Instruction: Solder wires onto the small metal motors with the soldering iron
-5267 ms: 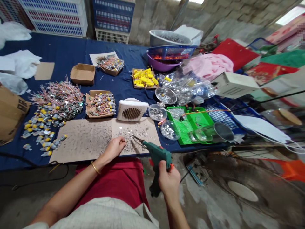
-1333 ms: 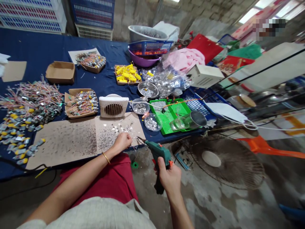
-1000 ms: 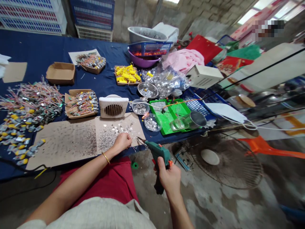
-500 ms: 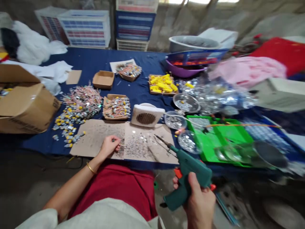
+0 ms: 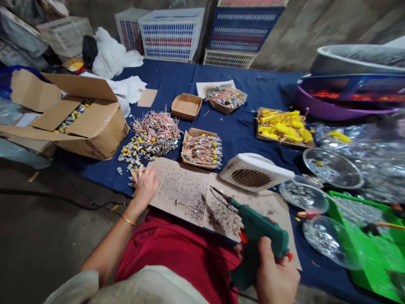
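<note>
My right hand is wrapped round the handle of a green soldering gun, its tip pointing up-left above the cardboard sheet. At the sheet's left edge, my left hand reaches the near side of a pile of small motors with yellow ends; its fingertips are among them and what they may hold is hidden. One wired piece lies on the cardboard between my hands. Behind the sheet sits a tray of wired motors, beside a white vent fan.
An open carton stands at the left. Yellow parts fill a tray at the right, near a steel bowl, plastic bowls of metal bits and a green basket. Crates stand behind.
The view has turned left. My left hand has moved left to the motor pile, and the wired piece it held now lies on the cardboard. My right hand still grips the soldering gun.
</note>
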Motion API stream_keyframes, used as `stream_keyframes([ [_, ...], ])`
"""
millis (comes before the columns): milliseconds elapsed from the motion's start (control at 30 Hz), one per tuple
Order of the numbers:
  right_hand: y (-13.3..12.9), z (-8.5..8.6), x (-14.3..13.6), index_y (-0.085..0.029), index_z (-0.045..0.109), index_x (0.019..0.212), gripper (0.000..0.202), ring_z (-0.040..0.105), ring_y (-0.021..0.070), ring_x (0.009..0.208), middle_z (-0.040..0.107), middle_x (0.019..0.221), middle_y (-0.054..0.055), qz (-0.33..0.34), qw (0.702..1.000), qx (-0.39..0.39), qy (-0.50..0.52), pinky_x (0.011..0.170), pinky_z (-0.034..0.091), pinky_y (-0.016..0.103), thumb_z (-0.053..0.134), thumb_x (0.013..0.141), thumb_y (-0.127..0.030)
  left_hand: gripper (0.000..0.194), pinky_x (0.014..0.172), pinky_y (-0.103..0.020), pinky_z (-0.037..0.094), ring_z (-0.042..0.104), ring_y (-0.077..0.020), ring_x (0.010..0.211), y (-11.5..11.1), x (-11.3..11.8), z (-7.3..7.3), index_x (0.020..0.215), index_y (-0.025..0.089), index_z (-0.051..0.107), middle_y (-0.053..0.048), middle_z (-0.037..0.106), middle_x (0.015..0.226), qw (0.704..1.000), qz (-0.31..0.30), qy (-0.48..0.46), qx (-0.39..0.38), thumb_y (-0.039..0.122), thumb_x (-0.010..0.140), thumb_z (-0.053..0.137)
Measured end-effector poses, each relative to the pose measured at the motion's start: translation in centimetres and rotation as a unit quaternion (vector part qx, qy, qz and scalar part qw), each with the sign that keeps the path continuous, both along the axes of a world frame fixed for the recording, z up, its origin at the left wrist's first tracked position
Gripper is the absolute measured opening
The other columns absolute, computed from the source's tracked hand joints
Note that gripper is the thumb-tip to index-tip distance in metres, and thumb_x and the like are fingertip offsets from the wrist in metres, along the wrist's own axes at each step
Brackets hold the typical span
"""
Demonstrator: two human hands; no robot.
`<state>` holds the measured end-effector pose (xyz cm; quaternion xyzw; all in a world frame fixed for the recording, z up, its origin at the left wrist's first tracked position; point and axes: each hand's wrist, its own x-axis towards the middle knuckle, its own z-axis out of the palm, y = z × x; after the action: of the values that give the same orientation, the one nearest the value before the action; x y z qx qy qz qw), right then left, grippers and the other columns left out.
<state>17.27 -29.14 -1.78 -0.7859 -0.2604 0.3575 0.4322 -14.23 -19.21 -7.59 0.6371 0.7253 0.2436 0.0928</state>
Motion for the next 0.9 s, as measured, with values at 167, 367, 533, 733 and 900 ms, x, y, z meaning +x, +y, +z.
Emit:
stream_keyframes([
  [167,-0.1,0.8,-0.4,-0.010,0.070,0.071,0.049,0.063,0.0199,0.047,0.067,0.055,0.008,-0.032,0.999,0.008,-0.021,0.044,0.051,0.026,0.071,0.064,-0.058,0.036,0.092,-0.053,0.032,0.046,-0.0378,0.112,1.2,-3.2,0.2,0.105,0.016,0.067,-0.018,0.063,0.109,0.984,0.044,0.163,-0.057,0.043,0.084,0.057],
  [367,-0.5,0.5,-0.2,-0.010,0.069,0.065,0.053,0.060,0.0193,0.043,0.065,0.050,0.007,-0.019,0.999,0.026,-0.024,0.041,0.048,0.026,0.069,0.064,-0.063,0.034,0.088,-0.045,0.031,0.055,-0.0300,0.092,1.2,-1.0,-0.1,0.095,0.016,0.068,-0.014,0.068,0.084,0.982,-0.039,0.175,-0.054,0.044,0.090,0.050],
  [533,-1.3,-0.2,0.3,-0.011,0.070,0.063,0.054,0.061,0.0193,0.043,0.066,0.051,0.008,-0.009,0.999,0.028,-0.031,0.041,0.047,0.026,0.067,0.066,-0.064,0.025,0.098,-0.044,0.026,0.052,-0.0249,0.105,1.6,5.5,-0.4,0.110,0.023,0.065,-0.009,0.068,0.105,0.945,-0.311,0.105,-0.004,0.027,0.093,0.047],
  [733,-2.5,-1.5,1.1,-0.007,0.073,0.072,0.056,0.061,0.0200,0.044,0.068,0.055,0.011,-0.018,0.999,0.043,-0.020,0.043,0.048,0.028,0.066,0.070,-0.063,0.026,0.099,-0.039,0.032,0.054,-0.0195,0.105,1.8,8.7,-2.4,0.106,0.020,0.065,-0.008,0.066,0.113,0.917,-0.396,-0.034,-0.029,0.018,0.093,0.043],
  [900,-2.5,-2.5,1.7,-0.008,0.073,0.074,0.054,0.062,0.0206,0.047,0.069,0.058,0.011,-0.010,0.998,0.052,-0.023,0.045,0.049,0.027,0.066,0.071,-0.061,0.029,0.099,-0.035,0.033,0.052,-0.0186,0.107,1.2,7.5,-2.0,0.117,0.020,0.059,-0.007,0.065,0.110,0.914,-0.392,-0.087,-0.055,0.017,0.091,0.047],
])
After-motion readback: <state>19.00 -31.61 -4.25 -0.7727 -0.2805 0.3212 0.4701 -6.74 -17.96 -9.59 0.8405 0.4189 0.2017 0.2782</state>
